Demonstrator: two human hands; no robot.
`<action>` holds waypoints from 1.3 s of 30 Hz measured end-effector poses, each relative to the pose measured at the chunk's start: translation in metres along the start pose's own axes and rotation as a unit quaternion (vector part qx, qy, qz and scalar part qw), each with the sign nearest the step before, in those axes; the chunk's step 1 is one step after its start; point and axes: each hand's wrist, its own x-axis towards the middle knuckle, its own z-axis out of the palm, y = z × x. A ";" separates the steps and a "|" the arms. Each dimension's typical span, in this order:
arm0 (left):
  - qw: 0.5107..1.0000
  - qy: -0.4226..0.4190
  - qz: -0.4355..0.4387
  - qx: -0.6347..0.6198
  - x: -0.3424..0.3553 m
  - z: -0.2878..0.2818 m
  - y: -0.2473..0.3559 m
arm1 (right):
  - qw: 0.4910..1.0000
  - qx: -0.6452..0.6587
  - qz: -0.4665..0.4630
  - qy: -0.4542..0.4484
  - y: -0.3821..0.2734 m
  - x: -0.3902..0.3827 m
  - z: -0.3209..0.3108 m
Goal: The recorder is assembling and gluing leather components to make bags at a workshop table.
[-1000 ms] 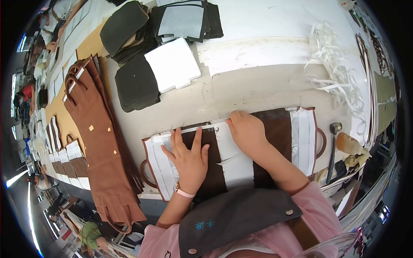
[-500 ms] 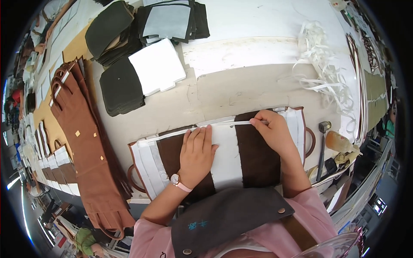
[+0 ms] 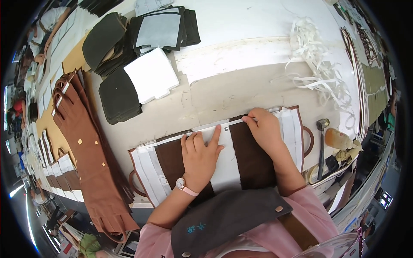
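In front of me lies a flat bag piece with dark brown fabric (image 3: pixel 251 159) and white bands, brown trim and a loop handle (image 3: pixel 308 141) at each side. Along its far edge runs a narrow white strip (image 3: pixel 165 141). My left hand (image 3: pixel 200 157) rests with fingers spread on the strip and the white middle band (image 3: pixel 224 170), index finger stretched toward a small round metal stud (image 3: pixel 226 129). Farther right, my right hand (image 3: pixel 264 129) pinches the strip between thumb and forefinger at the far edge. Its fingertips partly hide the strip.
A pile of loose white strips (image 3: pixel 320 64) lies at the far right. By the right edge are a hammer (image 3: pixel 321 146) and a bottle of amber contents (image 3: pixel 337 138). Stacked dark pieces (image 3: pixel 118 96) and white pieces (image 3: pixel 152 75) stand far left, beside brown bags (image 3: pixel 92 159).
My right hand has shifted left along the far edge, still pinching the strip. My left index finger has spread out to the right, away from the other fingers. The whole view has shifted slightly.
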 end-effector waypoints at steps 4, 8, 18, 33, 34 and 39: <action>1.000 -0.009 0.013 -0.006 0.006 -0.004 0.004 | 1.000 -0.013 -0.012 0.012 0.002 0.000 0.002; 0.994 -0.004 0.044 -0.102 0.016 0.001 0.014 | 0.999 -0.029 -0.013 0.029 0.003 -0.002 0.006; 0.979 0.021 0.195 -0.062 0.040 0.014 0.013 | 1.000 -0.006 -0.005 -0.018 0.004 0.001 0.000; 0.971 0.001 0.210 -0.114 0.044 0.016 -0.002 | 0.994 0.003 0.114 -0.001 0.017 -0.020 -0.042; 0.971 0.004 0.213 -0.105 0.043 0.015 -0.002 | 0.988 0.041 0.146 0.013 0.017 -0.021 -0.043; 0.971 -0.018 0.212 -0.110 0.044 0.012 -0.002 | 0.981 0.017 0.186 0.058 0.014 -0.013 -0.034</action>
